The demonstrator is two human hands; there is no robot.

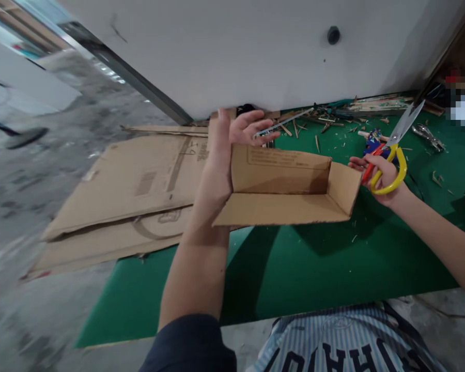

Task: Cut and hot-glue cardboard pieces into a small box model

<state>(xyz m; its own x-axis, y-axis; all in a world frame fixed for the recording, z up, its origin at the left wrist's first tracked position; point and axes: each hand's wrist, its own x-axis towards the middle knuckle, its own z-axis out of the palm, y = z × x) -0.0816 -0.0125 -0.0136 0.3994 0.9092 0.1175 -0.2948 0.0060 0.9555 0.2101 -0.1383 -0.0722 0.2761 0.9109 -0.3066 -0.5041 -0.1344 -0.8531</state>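
Dark sleeve (189,343), on the left arm, nearest the camera; beside it, one striped shirt front (325,336) with large dark letters. Step in hand, by judgement: a cardboard piece (282,206) is supported between both hands for placing or checking, with no cut under way. Left grip (221,150) — fingers spread wide, thumb raised, nothing clasped, the palm side against the piece's left end. Right grip (385,170) — partly curled, scissors (405,126) hooked in it by yellow and red handles, blades pointing up and away from the cardboard, fingertips at its right end. The next move seems to call for a steadier hold from the left and care to keep the blades clear of the folds. Cardboard piece, one: brown, folded into a trough, with a base, a printed back wall and a right end wall; front side without a wall, left end partly hidden, rims slightly uneven. Location: over the green desk (279,279), apparently lifted, shadow beneath. Also listed: flattened cardboard sheets (127,186), left, overhanging the desk; wood scraps (380,106), along the white panel (279,57); metal tool (428,137), right, type unclear.
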